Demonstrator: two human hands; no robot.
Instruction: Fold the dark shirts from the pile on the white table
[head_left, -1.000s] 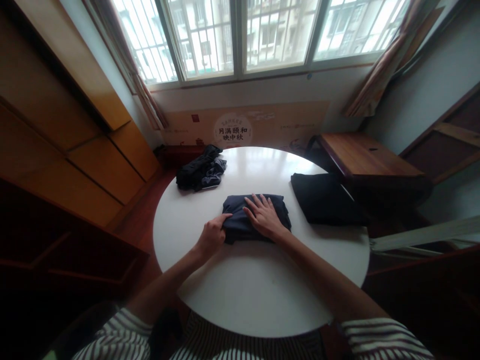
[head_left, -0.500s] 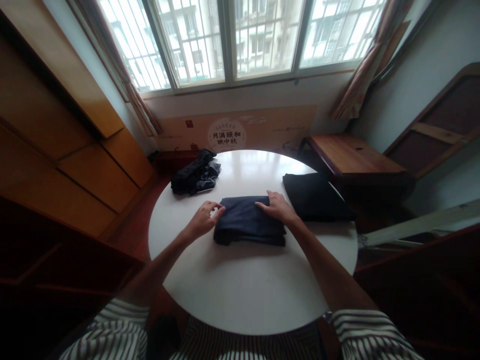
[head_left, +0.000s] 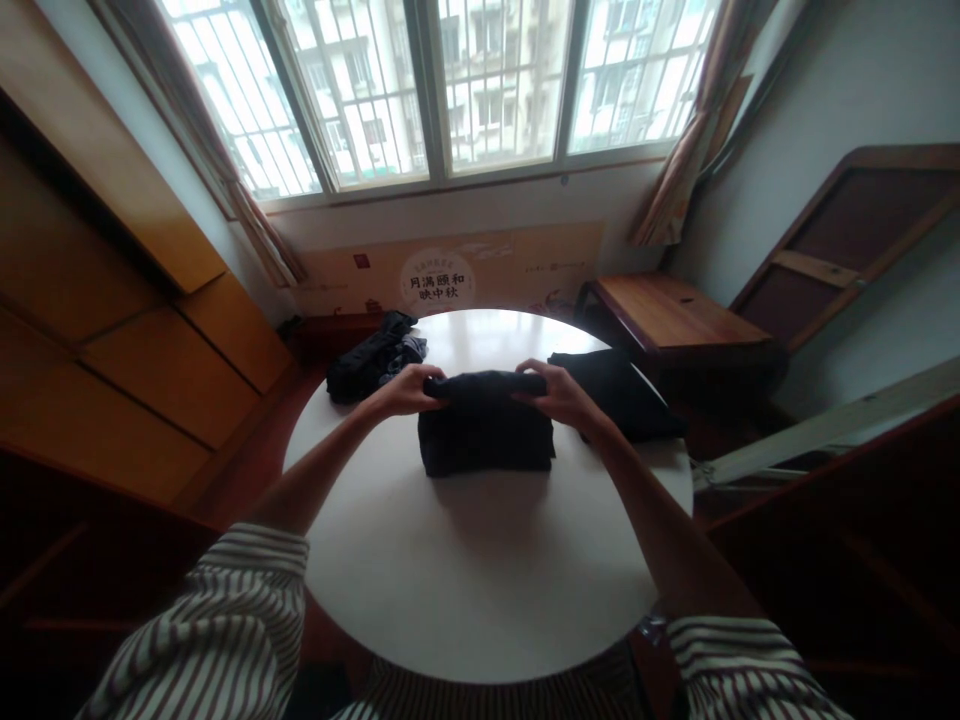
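A folded dark garment [head_left: 486, 430] is at the middle of the white round table [head_left: 480, 580]. Its far edge is raised off the tabletop, and the near side faces me in shadow. At the left end of that edge, my left hand [head_left: 411, 390] pinches the cloth between thumb and fingers. My right hand [head_left: 559, 393] grips the same edge at its right end. What kind of garment it is, I cannot tell from the folds.
A crumpled pile of dark clothes [head_left: 371, 360] lies at the table's far left. Another folded black garment [head_left: 619, 395] lies at the right, just beyond my right hand. Behind the table stands a low wooden table [head_left: 682, 310], and wooden cabinets [head_left: 150, 350] line the left.
Both hands have closed on the garment's far edge and lifted it, where before they rested at its left and right. The camera view has shifted slightly.
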